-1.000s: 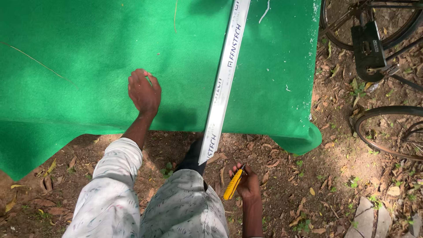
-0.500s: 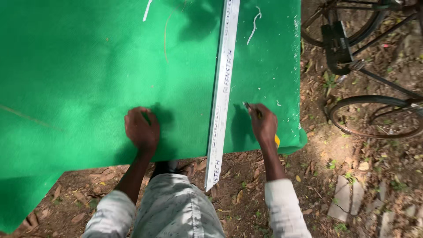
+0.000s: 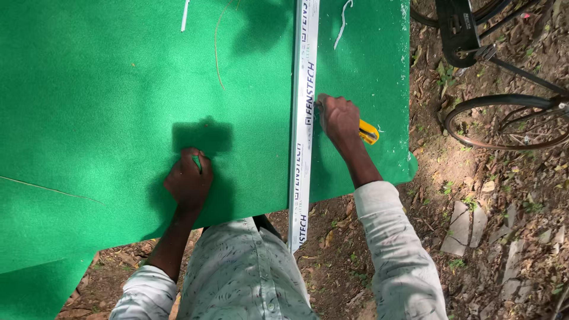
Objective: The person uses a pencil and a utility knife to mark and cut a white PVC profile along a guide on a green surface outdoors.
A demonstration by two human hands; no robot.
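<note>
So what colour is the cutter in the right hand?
Yellow with a black part: the cutter in the right hand, head view.

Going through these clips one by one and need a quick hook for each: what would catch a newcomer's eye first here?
The big bright green sheet fills most of the view, with a long white strip laid along it like a straightedge. The right hand grips a yellow utility knife just right of the strip, while the left hand presses flat on the sheet. A bicycle wheel stands on the leaf-strewn dirt at the right.

Bright dappled sunlight, sharp focus, dark hard shadows on the green sheet [image 3: 106,106].
</note>
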